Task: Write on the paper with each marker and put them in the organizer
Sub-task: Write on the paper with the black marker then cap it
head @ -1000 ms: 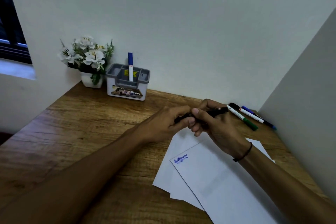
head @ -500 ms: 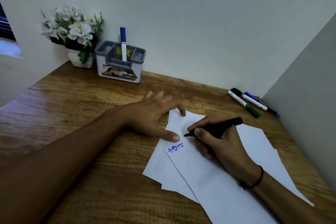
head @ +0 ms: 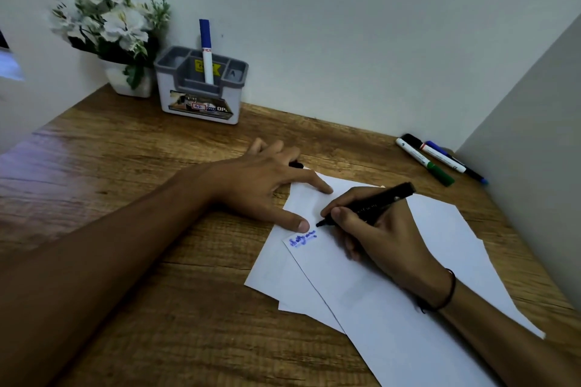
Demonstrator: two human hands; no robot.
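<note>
While right hand [head: 386, 236] fingers grip black marker [head: 371, 206] | left hand [head: 267, 182] flat, paper [head: 393, 292] | organizer [head: 201, 88] far

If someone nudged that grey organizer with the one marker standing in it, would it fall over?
Probably not: the organizer looks squat and broad-based, so it would likely slide on the smooth wooden desk. The tall blue-capped marker standing upright inside might rattle or lean.

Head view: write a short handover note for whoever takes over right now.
Right hand holds the uncapped black marker, tip at the top sheet of paper just above the blue writing.
Left hand lies flat, pinning the paper's edge.
Done: blue marker stands in the organizer.
Left: write with black, cap and store it; then the markers by the right wall, three as far as I can tell.
</note>
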